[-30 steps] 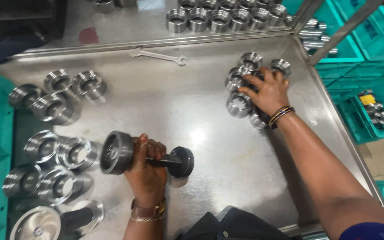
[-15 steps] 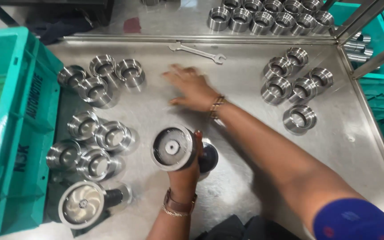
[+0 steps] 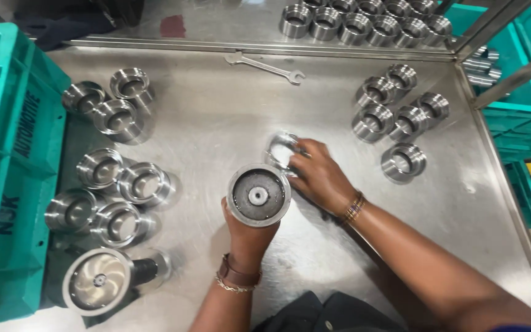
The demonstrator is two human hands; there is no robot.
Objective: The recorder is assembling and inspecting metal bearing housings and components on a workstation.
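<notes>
- Two hands were busy at once: my left hand (image 3: pixel 248 237) was wrapped tight around the stem of a flanged metal part (image 3: pixel 258 195), its round disc facing up at me.
- My right hand (image 3: pixel 319 177) had its fingers curled onto a shiny ring (image 3: pixel 282 149) lying on the steel table (image 3: pixel 216 123), just above the disc; the ring was blurred, so I could only guess I was gripping rather than merely touching it.
- As for progress, I judged it early: one part with a wide disc (image 3: pixel 102 280) lay on its side at my lower left, and this one in hand carried no ring.
- Left to handle were the loose rings at my right (image 3: pixel 394 114), a cluster of flanged cups at my left (image 3: pixel 115 190), and more rings in a row at the far edge (image 3: pixel 364 21).
- A spanner (image 3: pixel 265 66) lay untouched beyond them.
- Teal plastic crates stood either side: the left crate (image 3: pixel 7 178) bore dark lettering down its wall, the right ones (image 3: pixel 517 67) held small metal pieces.
</notes>
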